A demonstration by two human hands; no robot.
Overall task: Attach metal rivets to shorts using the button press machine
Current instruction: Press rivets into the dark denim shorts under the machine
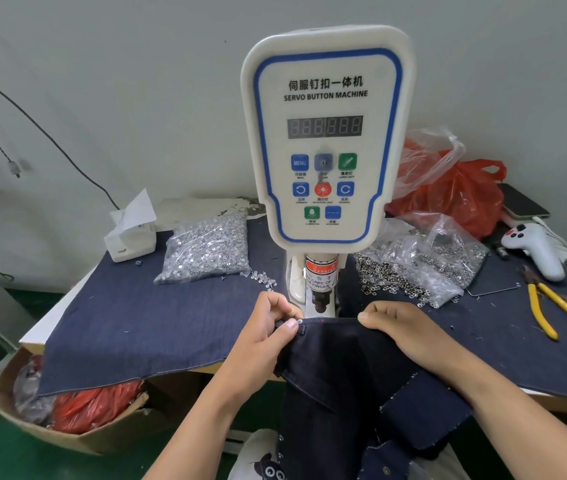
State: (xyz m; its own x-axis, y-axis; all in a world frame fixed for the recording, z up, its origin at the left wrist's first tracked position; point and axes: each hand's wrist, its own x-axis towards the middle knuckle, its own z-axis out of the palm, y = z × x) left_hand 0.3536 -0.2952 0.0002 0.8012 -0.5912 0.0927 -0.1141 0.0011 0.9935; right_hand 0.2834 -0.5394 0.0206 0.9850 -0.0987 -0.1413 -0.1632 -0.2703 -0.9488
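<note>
Denim shorts (355,362) hang off the front edge of the worktop (143,327), their waistband drawn up beneath the punch (320,301) of the servo button machine (325,133). My left hand (268,327) pinches the band's edge, a small rivet (298,321) showing at its fingertips; my right hand (400,330) clamps the cloth on the other side, pulling it taut. A red laser dot (323,320) marks the strike point between them. I judge this the positioning step: next I must seat the rivet on the mark and keep my fingers out from under the punch before triggering. Bagged rivets (206,251) wait to the left of the machine.
</note>
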